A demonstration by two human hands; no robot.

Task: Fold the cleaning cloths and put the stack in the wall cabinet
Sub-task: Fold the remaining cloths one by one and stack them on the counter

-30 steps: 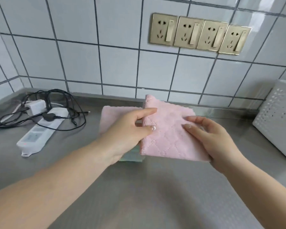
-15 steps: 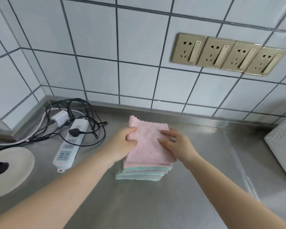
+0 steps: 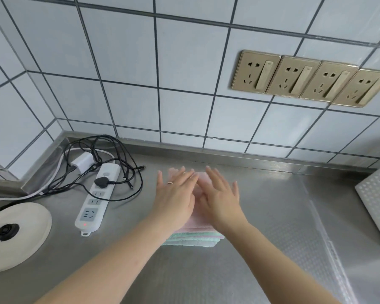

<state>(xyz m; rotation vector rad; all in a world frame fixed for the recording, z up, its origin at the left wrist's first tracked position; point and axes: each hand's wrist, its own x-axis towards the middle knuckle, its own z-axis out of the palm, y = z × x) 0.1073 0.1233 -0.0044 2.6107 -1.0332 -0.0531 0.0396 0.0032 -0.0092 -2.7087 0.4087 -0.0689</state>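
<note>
Cloths, pink over mint-green, lie folded in a stack (image 3: 192, 236) at the middle of the steel desk (image 3: 272, 216). Left hand (image 3: 176, 194) and right hand (image 3: 219, 198) press flat on top, fingers straight. Power strip (image 3: 97, 198) and tangled cables (image 3: 110, 163) sit at nine o'clock, a perforated white box (image 3: 377, 200) at three.

The tabletop (image 3: 272, 249) is of grey steel and meets a wall of white tiles (image 3: 184, 62) with dark joints. Four golden wall sockets (image 3: 312, 81) sit in a row on the tiles, at the right. At the left lies a white power strip (image 3: 97, 199) with a black plug (image 3: 101, 182) in it, among tangled black cables (image 3: 119, 154) and beside a white charger (image 3: 82, 162). A round white base (image 3: 20, 235) with a black centre lies at the left edge. A white perforated box (image 3: 377, 200) stands at the right edge.
</note>
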